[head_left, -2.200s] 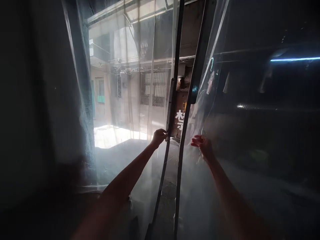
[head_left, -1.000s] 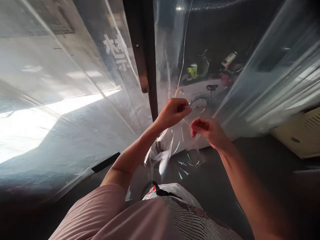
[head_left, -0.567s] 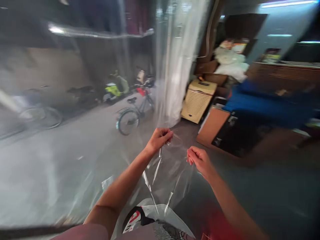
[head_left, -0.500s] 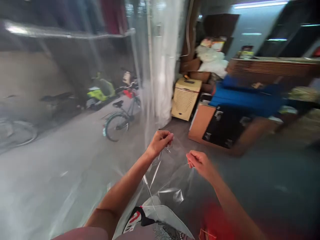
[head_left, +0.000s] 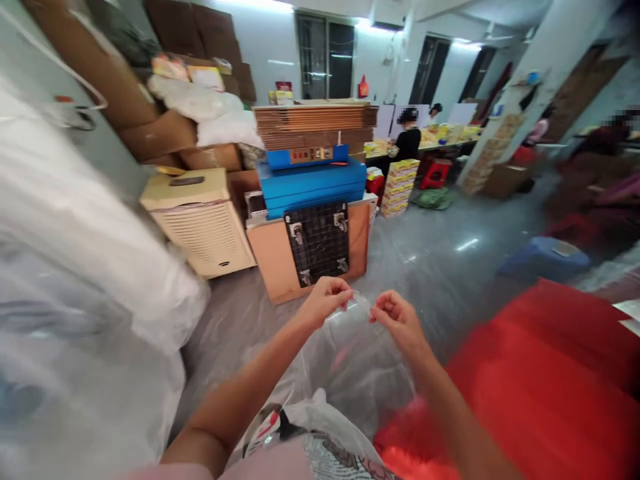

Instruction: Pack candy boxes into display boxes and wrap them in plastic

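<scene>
Left hand [head_left: 327, 303], thumb and forefinger pinched together on thin, clear, crinkled plastic film [head_left: 361, 303]; right hand [head_left: 397, 317] just beside it, thumb and forefinger closed on the film's opposite edge, other fingers loosely curled; film spans the small gap between the fingertips, its lower part hanging below the hands, hard to trace against the smooth, shiny grey floor [head_left: 435, 247]; white bag with red and black print [head_left: 335, 420] against the wearer's waist, below both hands.

Beyond the hands, a tan flat board [head_left: 267, 257] stands on edge on the surface; black grid panel with metal casters [head_left: 320, 243] upright before it, bottom edge near the board's lower edge; large blue box [head_left: 315, 183] just above; stack of flat brown cardboard [head_left: 310, 120] higher, over the box's back edge; cream louvred appliance [head_left: 205, 233] left of the board's left edge; cloudy white plastic sheeting [head_left: 100, 280] nearer, at left; bright red cloth-like heap [head_left: 545, 360] by the right forearm, partly blurred; farther off, a person in dark clothing [head_left: 407, 143] behind stacked yellow cartons [head_left: 400, 187].
</scene>
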Demonstrator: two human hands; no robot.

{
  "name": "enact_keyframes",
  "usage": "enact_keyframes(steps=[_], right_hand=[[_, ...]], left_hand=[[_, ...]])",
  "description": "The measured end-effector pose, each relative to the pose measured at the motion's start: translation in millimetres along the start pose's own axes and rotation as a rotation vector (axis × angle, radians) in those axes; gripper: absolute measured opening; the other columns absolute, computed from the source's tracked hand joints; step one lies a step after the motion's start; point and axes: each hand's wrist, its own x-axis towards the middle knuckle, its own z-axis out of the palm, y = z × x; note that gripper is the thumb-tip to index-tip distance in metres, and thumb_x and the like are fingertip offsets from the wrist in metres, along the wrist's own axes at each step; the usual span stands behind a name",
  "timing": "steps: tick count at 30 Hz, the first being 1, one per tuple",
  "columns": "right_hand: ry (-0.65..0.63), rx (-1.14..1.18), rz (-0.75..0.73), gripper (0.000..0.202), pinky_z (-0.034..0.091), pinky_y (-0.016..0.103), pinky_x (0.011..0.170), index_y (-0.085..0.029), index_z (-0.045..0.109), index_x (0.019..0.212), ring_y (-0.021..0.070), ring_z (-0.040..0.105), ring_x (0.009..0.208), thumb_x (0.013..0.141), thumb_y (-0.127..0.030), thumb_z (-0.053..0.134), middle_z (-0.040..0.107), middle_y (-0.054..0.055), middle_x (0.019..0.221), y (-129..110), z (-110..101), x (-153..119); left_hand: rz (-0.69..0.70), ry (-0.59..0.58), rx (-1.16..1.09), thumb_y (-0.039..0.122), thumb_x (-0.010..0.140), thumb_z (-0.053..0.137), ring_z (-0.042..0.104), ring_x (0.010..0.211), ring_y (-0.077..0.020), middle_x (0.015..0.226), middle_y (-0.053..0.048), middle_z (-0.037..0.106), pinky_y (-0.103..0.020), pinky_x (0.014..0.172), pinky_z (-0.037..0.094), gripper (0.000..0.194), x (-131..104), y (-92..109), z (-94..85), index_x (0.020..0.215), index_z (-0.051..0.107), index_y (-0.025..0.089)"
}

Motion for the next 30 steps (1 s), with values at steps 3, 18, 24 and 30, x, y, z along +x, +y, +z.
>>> enact_keyframes(steps=[3,18,24,30], right_hand=[[0.153,-0.025,-0.003,0.024,0.045,0.026,0.064,-0.021,0.051,0.074,0.0136,0.059,0.062,0.075,-0.037,0.070,0.059,-0.003,0.064,-2.7,-43.6,48.1],[0.437,0.076,-0.038,0.027,0.053,0.033,0.074,-0.022,0.055,0.081,0.0172,0.064,0.073,0.074,-0.038,0.075,0.066,0.002,0.080,1.9,-330.6,300.9],[0.514,-0.005,-0.014,0.025,0.049,0.028,0.064,-0.022,0.052,0.075,0.0144,0.061,0.062,0.075,-0.036,0.072,0.061,-0.002,0.068,-7.7,-458.8,399.0],[0.559,-0.147,-0.051,0.011,0.048,0.027,0.063,-0.021,0.061,0.083,0.0147,0.060,0.062,0.081,-0.032,0.063,0.061,-0.001,0.071,8.7,-594.3,495.6]], left_hand=[[0.048,-0.152,0.048,0.051,0.084,0.053,0.051,0.055,-0.0110,0.056,-0.002,0.056,-0.022,0.056,0.039,0.046,86.6,7.3,18.5,0.059,0.059,0.013],[-0.141,-0.587,-0.164,0.041,0.067,0.072,0.051,0.049,-0.0103,0.055,-0.004,0.061,-0.023,0.052,0.040,0.032,486.0,4.0,202.2,0.061,0.067,0.010],[-0.203,-0.616,-0.213,0.036,0.069,0.069,0.052,0.049,-0.0106,0.056,-0.004,0.062,-0.023,0.054,0.040,0.027,629.5,3.0,283.9,0.062,0.068,0.009],[-0.190,-0.665,-0.249,0.031,0.063,0.073,0.053,0.050,-0.0105,0.059,-0.004,0.064,-0.023,0.054,0.040,0.023,782.4,-13.8,370.9,0.068,0.069,0.009]])
